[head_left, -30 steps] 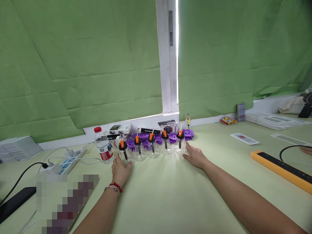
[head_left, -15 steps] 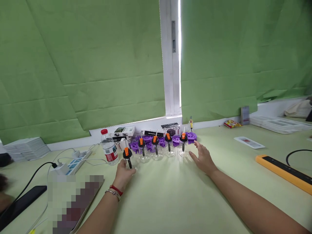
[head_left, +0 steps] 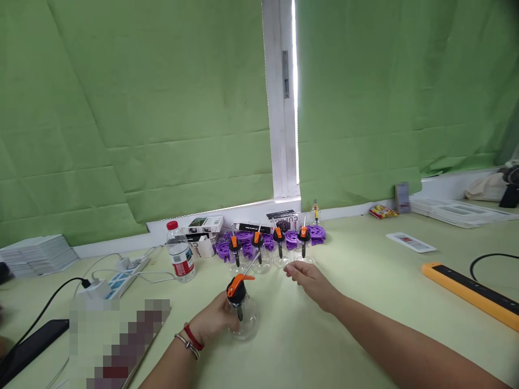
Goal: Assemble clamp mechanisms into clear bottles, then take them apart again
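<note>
My left hand is closed around the lower left side of a clear glass dispenser with a black top, an orange lever and a thin spout. The dispenser stands roughly upright, in front of the others. My right hand is to its right, fingers curled together and nothing visible in them. Just behind the right hand, several like dispensers stand in a row, among them one at the left end and one at the right end, whose base the right hand partly hides.
Purple plastic pieces and small boxes lie behind the row. A red-capped water bottle stands left, beside a power strip with cables. On the right lies an orange and black bar on the pale table.
My left hand has brought its dispenser out of the row, toward me and to the right. My right hand has moved left and its spread fingers have closed.
</note>
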Demonstrator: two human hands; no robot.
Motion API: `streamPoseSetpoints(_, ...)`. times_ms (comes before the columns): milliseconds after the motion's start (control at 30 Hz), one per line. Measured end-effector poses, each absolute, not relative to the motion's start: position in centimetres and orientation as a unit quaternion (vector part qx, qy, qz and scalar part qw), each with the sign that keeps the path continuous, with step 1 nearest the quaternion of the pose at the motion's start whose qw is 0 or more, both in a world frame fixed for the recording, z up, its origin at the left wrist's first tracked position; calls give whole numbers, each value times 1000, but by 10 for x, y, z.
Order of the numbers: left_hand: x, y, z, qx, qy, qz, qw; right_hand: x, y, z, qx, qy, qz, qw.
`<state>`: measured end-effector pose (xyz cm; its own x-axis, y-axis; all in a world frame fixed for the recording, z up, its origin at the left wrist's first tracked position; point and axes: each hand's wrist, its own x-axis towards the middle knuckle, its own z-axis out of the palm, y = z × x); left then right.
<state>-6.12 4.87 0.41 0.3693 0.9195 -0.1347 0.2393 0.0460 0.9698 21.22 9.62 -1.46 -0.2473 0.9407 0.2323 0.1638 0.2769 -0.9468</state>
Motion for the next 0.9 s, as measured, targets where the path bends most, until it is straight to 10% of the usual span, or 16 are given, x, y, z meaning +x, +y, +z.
streamPoseSetpoints(200,-55,45,-4,658,391,259,590,181,97,2,-369,-543,593,466)
streamPoseSetpoints(900,-26,30,-9,450,315,377,746,183,109,-20,-385,-534,541,522)
